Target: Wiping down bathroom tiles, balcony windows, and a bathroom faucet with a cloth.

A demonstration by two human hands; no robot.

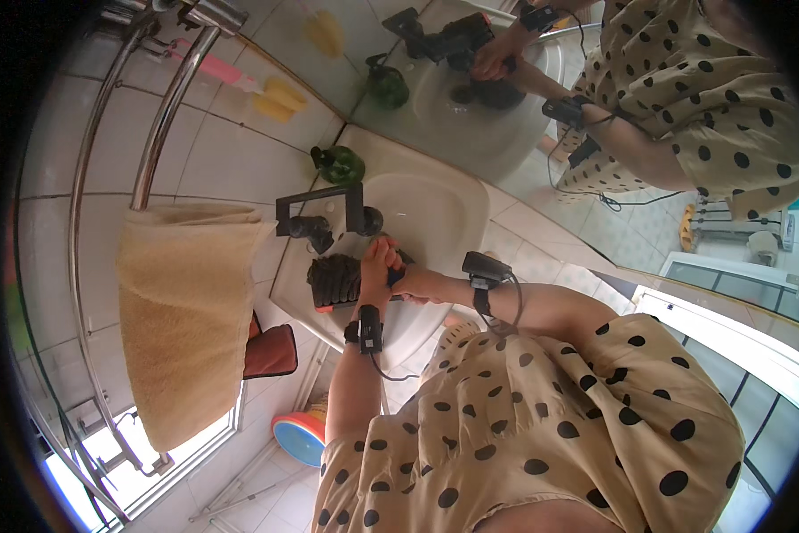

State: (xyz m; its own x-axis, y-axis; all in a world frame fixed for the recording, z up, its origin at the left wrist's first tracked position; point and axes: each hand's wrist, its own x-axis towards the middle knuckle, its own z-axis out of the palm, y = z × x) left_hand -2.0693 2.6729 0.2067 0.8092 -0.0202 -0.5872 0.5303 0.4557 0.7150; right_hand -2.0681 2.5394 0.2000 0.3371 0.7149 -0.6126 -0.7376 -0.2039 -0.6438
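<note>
My left hand [377, 263] and my right hand [418, 285] are close together over the near side of a white washbasin [433, 206]. Both are closed around a dark object [399, 270], mostly hidden by the fingers; its kind cannot be told. To the left of my left hand, a dark ridged item with an orange edge [335, 283] lies on the basin's rim. A black tap [316, 230] stands beyond it, with a black angular frame [319, 198] over it. Each wrist wears a strapped device with a cable.
A green bottle [339, 165] stands at the basin's back corner. A mirror [539, 173] rises behind the basin. On the left, a tan towel [186, 320] hangs from a metal rail [166, 126], near a reddish-brown cloth [273, 351]. Below is a blue and orange plastic basin [299, 440].
</note>
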